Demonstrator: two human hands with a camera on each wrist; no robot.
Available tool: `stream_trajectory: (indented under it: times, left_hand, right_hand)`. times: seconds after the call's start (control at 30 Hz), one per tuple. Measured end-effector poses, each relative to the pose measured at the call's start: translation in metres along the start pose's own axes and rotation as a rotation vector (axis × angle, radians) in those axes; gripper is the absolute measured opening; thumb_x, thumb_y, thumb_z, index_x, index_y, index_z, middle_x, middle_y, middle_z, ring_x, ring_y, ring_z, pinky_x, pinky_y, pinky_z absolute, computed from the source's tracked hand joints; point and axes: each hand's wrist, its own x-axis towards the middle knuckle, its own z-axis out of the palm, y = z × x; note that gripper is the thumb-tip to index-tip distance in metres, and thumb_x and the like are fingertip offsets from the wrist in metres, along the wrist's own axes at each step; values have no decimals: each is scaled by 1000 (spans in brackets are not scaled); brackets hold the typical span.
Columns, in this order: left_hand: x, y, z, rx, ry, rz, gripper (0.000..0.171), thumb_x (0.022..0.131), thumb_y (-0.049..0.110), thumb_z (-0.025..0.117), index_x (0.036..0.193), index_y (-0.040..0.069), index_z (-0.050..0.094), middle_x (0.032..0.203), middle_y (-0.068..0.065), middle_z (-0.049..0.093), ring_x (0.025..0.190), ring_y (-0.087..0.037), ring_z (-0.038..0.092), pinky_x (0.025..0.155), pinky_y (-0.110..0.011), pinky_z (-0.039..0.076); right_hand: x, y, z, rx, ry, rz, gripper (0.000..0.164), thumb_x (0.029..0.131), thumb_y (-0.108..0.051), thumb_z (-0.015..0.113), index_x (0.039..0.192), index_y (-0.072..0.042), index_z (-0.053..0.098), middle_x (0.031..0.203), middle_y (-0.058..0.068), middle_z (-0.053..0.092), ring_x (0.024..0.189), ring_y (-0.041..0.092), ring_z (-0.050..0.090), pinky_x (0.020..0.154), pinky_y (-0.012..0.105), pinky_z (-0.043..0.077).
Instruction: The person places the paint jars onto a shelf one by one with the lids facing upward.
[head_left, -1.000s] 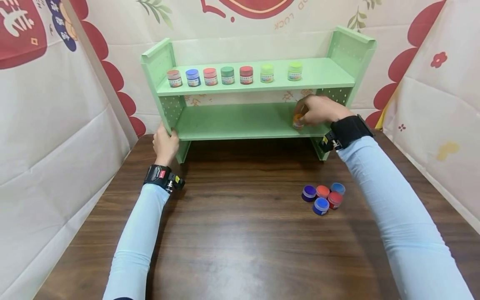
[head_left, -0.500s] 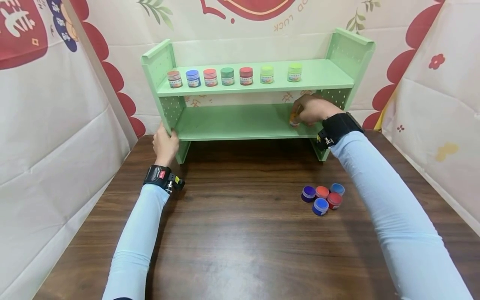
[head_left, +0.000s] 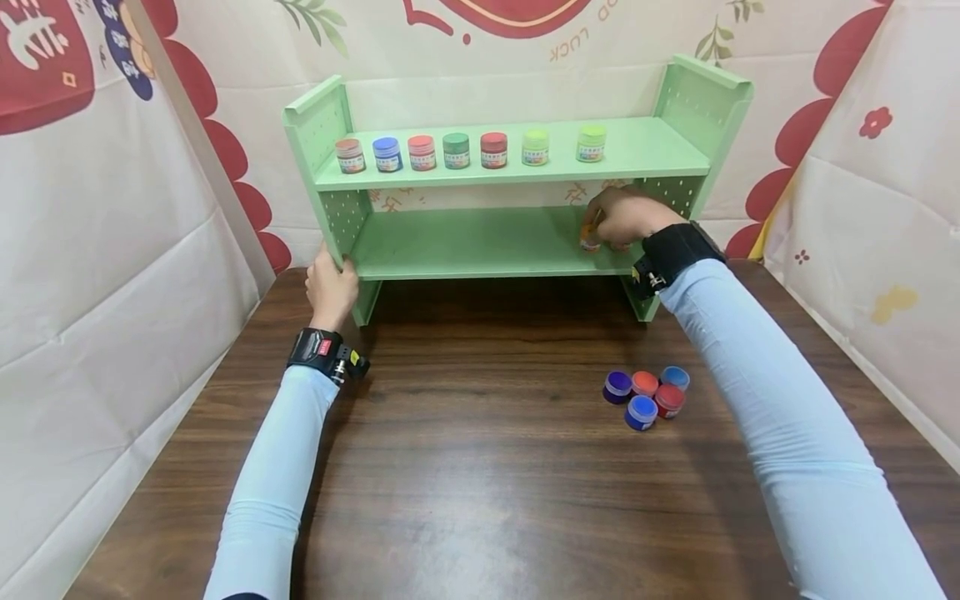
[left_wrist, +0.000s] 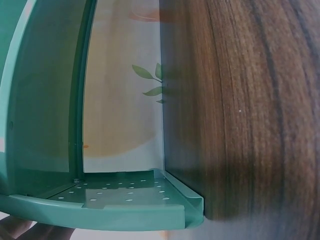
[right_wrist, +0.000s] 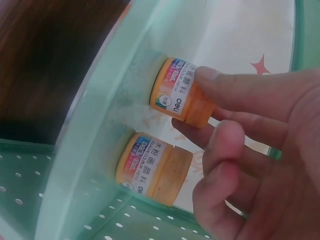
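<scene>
On the lower board (head_left: 465,237) of a green two-tier shelf (head_left: 315,146), my right hand (head_left: 633,217) pinches an orange paint jar (right_wrist: 175,90) by its lid, between thumb and fingers. The jar stands upright, its base at the board. A second orange paint jar (right_wrist: 152,167) stands beside it, nearer the perforated right side panel and mostly hidden by the hand in the head view. My left hand (head_left: 332,292) grips the shelf's left side panel low down; its fingers (left_wrist: 42,231) show at the panel's outer side in the left wrist view.
Along the upper board (head_left: 637,137) runs a row of several paint jars (head_left: 457,151), red, blue, green and lime. On the brown table (head_left: 450,467), several more jars (head_left: 641,412), blue, purple and red, cluster at the right. Printed cloth (head_left: 487,92) hangs behind and at both sides.
My right hand has shifted slightly left along the lower board with the orange paint jar, and now the second jar shows partly under the hand. The left hand has kept its place.
</scene>
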Motion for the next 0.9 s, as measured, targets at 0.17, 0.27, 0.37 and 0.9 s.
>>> stream_trajectory:
  times: [0.17,0.27,0.37,0.9]
  left_hand:
    - [1,-1,0,-1,1,-5,35,99,19,50,131,11,59,132,-20,68,116,-48,66,91,-65,48]
    - [2,-2,0,2,4,-8,34,98,19,50,130,11,59,132,-21,69,117,-49,66,91,-65,48]
    - [2,-2,0,4,5,-10,33,98,19,51,128,11,59,131,-21,69,116,-49,65,91,-65,48]
    - [1,-1,1,-2,0,-10,33,98,20,50,129,11,59,129,-21,69,115,-48,66,89,-66,48]
  right_hand:
    - [-1,-1,0,-24,0,3,30,96,-19,69,121,-2,68,81,10,69,52,14,51,62,35,47]
    - [0,0,0,-24,-4,3,29,96,-20,70,119,-2,69,75,8,68,52,15,52,61,34,47]
    - [0,0,0,-24,-7,9,30,95,-20,71,119,-2,68,74,7,69,54,16,56,60,33,47]
    - [-52,-12,18,-129,297,-194,43,93,-25,76,130,-7,65,118,18,73,104,34,68,88,52,52]
